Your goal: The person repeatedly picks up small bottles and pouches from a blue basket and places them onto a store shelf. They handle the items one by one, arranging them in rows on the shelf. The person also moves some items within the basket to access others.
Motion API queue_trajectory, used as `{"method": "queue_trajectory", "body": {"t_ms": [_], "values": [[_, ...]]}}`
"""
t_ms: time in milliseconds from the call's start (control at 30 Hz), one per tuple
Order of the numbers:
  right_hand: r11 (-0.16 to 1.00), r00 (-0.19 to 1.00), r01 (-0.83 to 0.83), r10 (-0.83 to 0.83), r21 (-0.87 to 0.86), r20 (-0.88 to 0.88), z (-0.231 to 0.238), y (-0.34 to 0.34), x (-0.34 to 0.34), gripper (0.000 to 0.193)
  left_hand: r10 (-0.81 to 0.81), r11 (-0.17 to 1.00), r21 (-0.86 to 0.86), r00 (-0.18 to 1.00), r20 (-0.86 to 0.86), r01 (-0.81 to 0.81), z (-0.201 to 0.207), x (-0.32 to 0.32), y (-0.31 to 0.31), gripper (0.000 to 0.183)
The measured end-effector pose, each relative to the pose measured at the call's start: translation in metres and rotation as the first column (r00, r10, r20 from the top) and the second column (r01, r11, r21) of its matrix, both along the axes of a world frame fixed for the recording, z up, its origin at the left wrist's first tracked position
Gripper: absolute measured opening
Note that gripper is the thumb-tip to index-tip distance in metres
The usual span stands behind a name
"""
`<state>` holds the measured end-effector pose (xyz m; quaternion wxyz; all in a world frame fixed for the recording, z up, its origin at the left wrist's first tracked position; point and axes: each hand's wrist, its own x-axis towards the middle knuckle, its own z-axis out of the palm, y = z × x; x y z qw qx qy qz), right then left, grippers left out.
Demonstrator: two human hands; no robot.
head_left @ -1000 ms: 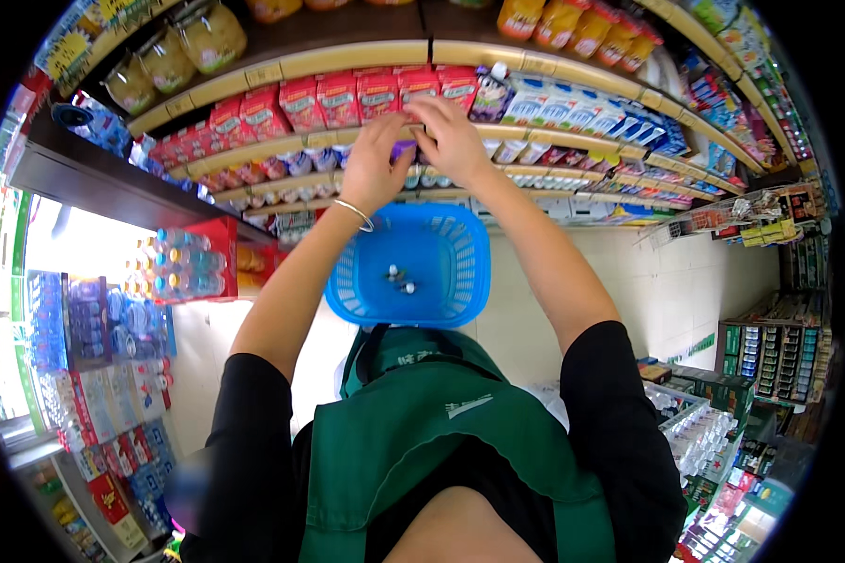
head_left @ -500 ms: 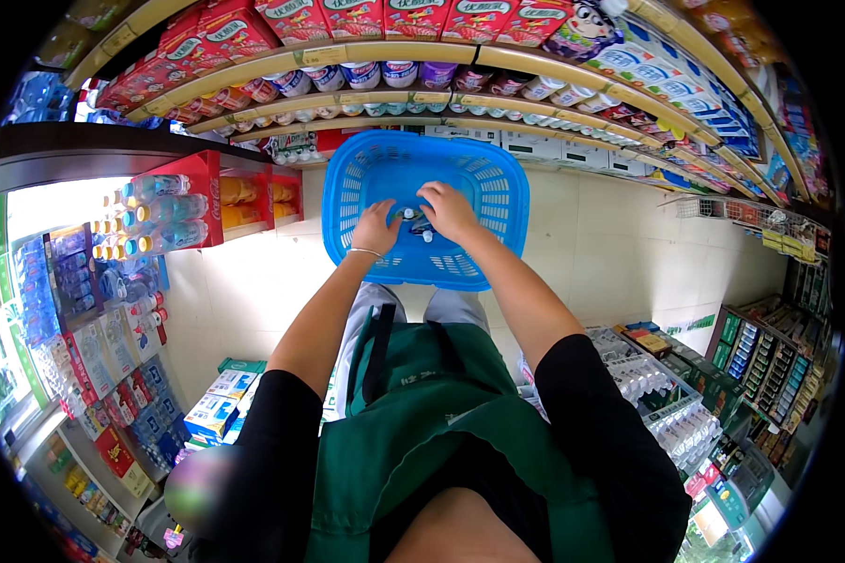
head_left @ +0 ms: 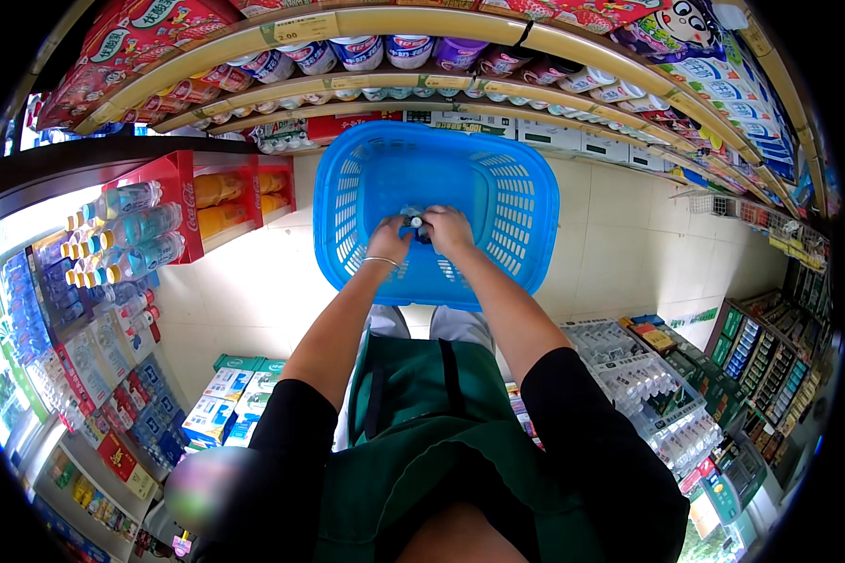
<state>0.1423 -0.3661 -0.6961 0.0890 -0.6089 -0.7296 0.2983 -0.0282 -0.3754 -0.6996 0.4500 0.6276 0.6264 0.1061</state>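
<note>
A large blue plastic basket point(head_left: 546, 220) with slotted sides stands on the floor just beyond my feet. Both my hands are down inside it. My left hand point(head_left: 391, 240) curls its fingers against one side of a small cluster of white-capped bottles point(head_left: 416, 222). From the other side, my right hand point(head_left: 449, 232) closes its fingers on the same cluster. The bottles look small and dark below their caps; my fingers hide most of them, so their kind cannot be made out.
Ahead, shelves hold white-and-blue cups point(head_left: 358, 53) and boxed goods. To the left, a red crate point(head_left: 190, 208) holds orange drinks beside several clear bottles point(head_left: 150, 225). Blue-and-white cartons point(head_left: 218, 413) stand low at the left, packaged goods point(head_left: 620, 361) at the right.
My hands have come closer together around the bottles and lower in the view. The basket and shelves appear larger, as my view has shifted nearer to them.
</note>
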Motion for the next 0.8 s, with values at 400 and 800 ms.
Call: {"method": "queue_trajectory", "body": {"t_ms": [400,800], "values": [[0.988,0.906,0.041,-0.099,-0.146,-0.412,0.156,0.049,0.040,0.014,0.043,0.984,0.162,0.981,0.188,-0.075,0.127,0.005,0.048,0.037],[0.987,0.510,0.159,-0.059,0.026,-0.858,0.405,0.088,0.085,0.039,-0.067,0.939,0.299,0.763,0.643,-0.169,0.375,0.040,0.113,0.010]]}}
